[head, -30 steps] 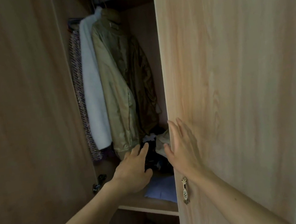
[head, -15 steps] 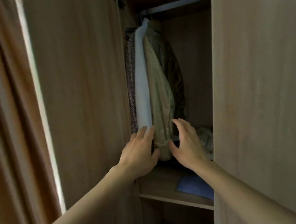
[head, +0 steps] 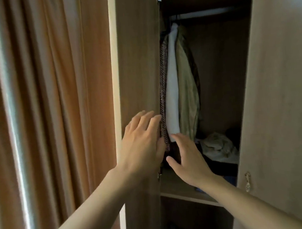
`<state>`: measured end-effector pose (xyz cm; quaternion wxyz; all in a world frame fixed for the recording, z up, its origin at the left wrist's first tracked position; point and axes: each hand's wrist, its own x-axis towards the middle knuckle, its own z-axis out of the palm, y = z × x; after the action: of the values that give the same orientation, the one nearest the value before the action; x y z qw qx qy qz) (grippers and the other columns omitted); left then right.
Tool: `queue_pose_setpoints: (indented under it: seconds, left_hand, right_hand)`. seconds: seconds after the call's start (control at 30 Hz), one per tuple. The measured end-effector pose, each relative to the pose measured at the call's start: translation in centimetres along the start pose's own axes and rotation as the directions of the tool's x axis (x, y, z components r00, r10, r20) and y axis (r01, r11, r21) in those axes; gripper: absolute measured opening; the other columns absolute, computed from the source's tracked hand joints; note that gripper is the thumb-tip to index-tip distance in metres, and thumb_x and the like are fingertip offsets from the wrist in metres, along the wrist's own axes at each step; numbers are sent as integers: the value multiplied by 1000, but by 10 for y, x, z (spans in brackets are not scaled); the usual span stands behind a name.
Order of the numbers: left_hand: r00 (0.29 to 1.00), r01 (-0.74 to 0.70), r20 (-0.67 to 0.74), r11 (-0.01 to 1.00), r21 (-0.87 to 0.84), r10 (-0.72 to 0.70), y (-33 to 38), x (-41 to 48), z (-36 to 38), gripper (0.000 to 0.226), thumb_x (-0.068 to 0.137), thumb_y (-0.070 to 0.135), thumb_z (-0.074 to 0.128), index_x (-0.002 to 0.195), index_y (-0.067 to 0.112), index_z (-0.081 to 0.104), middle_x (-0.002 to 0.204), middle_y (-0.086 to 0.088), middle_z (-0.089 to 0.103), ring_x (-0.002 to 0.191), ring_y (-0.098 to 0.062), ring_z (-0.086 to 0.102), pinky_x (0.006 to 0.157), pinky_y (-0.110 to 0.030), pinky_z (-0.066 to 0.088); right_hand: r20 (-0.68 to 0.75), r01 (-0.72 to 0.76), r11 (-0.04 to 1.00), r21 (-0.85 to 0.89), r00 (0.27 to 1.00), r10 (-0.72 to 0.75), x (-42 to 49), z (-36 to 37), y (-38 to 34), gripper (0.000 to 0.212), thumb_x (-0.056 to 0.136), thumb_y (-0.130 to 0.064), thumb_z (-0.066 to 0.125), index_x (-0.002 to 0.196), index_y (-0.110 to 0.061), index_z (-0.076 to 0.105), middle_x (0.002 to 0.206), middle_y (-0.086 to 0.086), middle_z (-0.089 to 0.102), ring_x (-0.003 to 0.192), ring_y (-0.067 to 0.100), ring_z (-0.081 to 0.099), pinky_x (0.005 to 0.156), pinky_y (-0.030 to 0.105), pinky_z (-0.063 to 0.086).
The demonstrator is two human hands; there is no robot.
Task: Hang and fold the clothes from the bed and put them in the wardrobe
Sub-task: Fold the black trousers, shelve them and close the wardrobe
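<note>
Both hands have slid left from the olive jacket (head: 187,92) to the patterned garment (head: 164,98), which hangs leftmost inside the wardrobe (head: 135,60). This looks like tidying hung clothes, since neither hand carries anything. The left hand (head: 142,143) lies flat with straight fingers at that garment's edge. The right hand (head: 187,158) hovers with spread fingers below the white garment (head: 172,93), gripping nothing.

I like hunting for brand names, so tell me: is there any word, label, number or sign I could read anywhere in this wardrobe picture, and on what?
None: no text can be read anywhere.
No letters or numbers show on the left door, the right door, the hanging clothes, the metal door handle or the curtain.
</note>
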<state>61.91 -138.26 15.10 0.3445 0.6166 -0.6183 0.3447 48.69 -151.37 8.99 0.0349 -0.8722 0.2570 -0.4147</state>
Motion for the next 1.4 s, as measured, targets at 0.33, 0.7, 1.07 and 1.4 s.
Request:
queue_pose_setpoints:
  seconds: [0.33, 0.7, 1.07, 1.4]
  left_hand:
    - [955, 255, -85, 936, -244, -283, -39, -14, -21, 83, 90, 22, 54, 157, 9, 7, 157, -11, 25, 124, -33, 52, 95, -35, 44]
    - [940, 268, -121, 909, -320, -320, -27, -21, -9, 57, 95, 19, 55, 149, 16, 37, 117, -1, 49, 94, -18, 56, 82, -41, 56]
    - [975, -22, -205, 872, -489, -90, 38, -4, 41, 53, 101, 19, 53, 151, 16, 36, 115, -2, 50, 92, -10, 55, 80, -24, 56]
    - [996, -67, -80, 854, -515, 30, 102, 26, 120, 47, 107, 33, 28, 154, 30, 32, 154, 4, 33, 135, -14, 40, 105, -22, 40]
  right_hand:
    - [0, 10, 999, 54, 1000, -10, 19, 9, -38, 67, 96, -54, 50, 151, -25, 27, 155, -6, 30, 145, 11, 25, 118, 39, 30]
    - [35, -52, 998, 19, 998, 52, 3, -9, -17, 64, 93, -40, 60, 148, -20, 33, 148, -3, 37, 137, 14, 34, 114, 34, 33]
    - [174, -198, 972, -125, 960, 218, -34, -52, 29, 85, 89, -10, 60, 156, -29, 12, 161, -8, 14, 148, 17, 18, 116, 30, 23]
    - [166, -241, 936, -257, 943, 289, -71, -94, 72, 93, 89, -8, 62, 156, -37, 5, 164, -4, 8, 149, 22, 18, 116, 41, 36]
